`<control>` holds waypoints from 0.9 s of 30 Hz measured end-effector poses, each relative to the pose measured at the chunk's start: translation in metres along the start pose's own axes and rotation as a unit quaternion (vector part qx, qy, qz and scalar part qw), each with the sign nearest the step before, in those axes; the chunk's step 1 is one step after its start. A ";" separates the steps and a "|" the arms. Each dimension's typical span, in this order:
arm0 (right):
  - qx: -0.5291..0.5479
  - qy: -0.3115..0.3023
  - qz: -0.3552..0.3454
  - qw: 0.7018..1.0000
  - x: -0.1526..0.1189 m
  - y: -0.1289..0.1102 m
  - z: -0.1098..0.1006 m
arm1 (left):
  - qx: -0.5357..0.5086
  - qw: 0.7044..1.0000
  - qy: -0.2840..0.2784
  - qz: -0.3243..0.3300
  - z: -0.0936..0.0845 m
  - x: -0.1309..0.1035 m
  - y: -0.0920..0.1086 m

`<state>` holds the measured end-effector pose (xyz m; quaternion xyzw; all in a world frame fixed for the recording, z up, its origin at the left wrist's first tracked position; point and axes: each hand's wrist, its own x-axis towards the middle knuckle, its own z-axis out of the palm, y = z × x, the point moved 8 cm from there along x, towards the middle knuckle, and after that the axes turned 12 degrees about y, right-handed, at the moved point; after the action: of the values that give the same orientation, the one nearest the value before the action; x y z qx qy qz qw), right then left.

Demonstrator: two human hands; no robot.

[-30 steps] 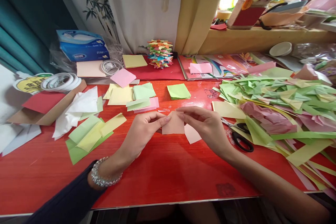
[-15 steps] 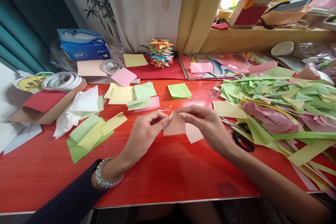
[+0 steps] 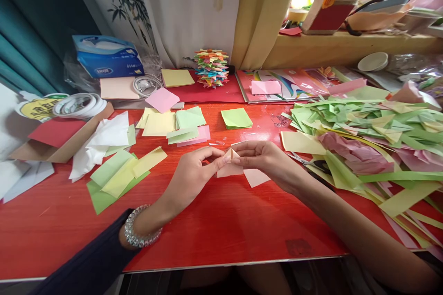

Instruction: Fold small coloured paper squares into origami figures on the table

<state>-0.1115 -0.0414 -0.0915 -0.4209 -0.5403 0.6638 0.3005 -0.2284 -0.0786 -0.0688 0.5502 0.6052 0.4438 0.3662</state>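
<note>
A small pink sheet of paper, partly folded, is pinched between both hands above the red table. My left hand grips its left side, thumb over the front. From the right, my right hand pinches the same paper, its thumb close to the left thumb. A folded peak of the paper rises above the thumbs. Just under my right hand lies another pink paper piece, partly covered. Beyond the hands sits a stack of green paper squares.
Scissors lie right of my right arm, beside a heap of folded green paper strips. Yellow and green papers lie at left. A layered paper model, a blue tissue pack and tape rolls stand farther back.
The top of the pink paper has been bent into a fold, with both thumbs now lower and closer together on it. My right forearm has shifted slightly, covering more of the scissors.
</note>
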 end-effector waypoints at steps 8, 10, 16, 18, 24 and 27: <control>-0.001 -0.046 -0.003 0.999 -0.006 -0.008 0.007 | -0.003 1.000 0.011 -0.014 -0.003 0.001 -0.003; 0.000 -0.047 -0.009 0.999 -0.008 -0.012 0.010 | -0.011 1.000 0.022 -0.016 -0.005 0.001 -0.003; -0.060 0.020 -0.039 0.997 -0.010 -0.015 0.010 | -0.019 0.999 0.050 -0.005 -0.010 -0.001 0.000; -0.066 0.041 -0.043 0.996 -0.009 -0.013 0.008 | -0.010 0.999 0.043 -0.003 -0.008 -0.001 0.000; -0.097 0.056 -0.055 0.992 -0.007 -0.011 0.004 | -0.013 1.000 0.024 -0.002 -0.007 0.003 -0.001; -0.098 0.062 -0.063 0.991 -0.007 -0.011 0.003 | -0.038 0.999 0.026 -0.011 -0.006 0.003 -0.004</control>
<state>-0.1115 -0.0465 -0.0785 -0.4541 -0.6083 0.5601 0.3317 -0.2359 -0.0762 -0.0706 0.5170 0.6035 0.4767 0.3758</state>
